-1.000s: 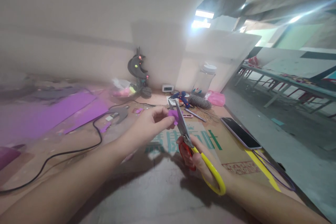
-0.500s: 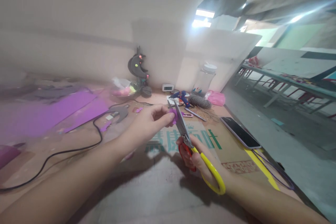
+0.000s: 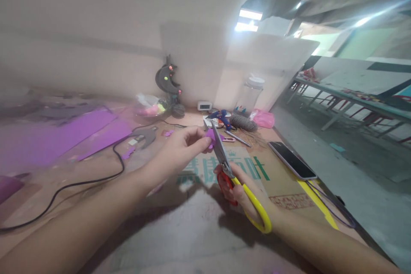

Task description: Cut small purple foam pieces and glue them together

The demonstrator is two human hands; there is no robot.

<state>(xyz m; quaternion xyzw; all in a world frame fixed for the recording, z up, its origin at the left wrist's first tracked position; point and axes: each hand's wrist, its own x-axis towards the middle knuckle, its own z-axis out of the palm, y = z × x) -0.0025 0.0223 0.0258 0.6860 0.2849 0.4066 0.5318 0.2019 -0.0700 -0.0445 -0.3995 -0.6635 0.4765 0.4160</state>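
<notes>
My left hand (image 3: 178,147) pinches a small purple piece (image 3: 209,134) between thumb (image 3: 198,148) and finger (image 3: 192,131). My right hand (image 3: 244,201) holds big scissors (image 3: 225,168) by their red and yellow handles (image 3: 259,207). The blades (image 3: 218,142) are a bit apart, right at the piece. From my hands, a little white box with a screen (image 3: 204,106) sits at twelve o'clock, a clear bottle (image 3: 250,94) at one, a phone (image 3: 293,160) near three. Purple sheets (image 3: 80,132) lie at nine, and a dark moon (image 3: 161,79) stands at eleven.
</notes>
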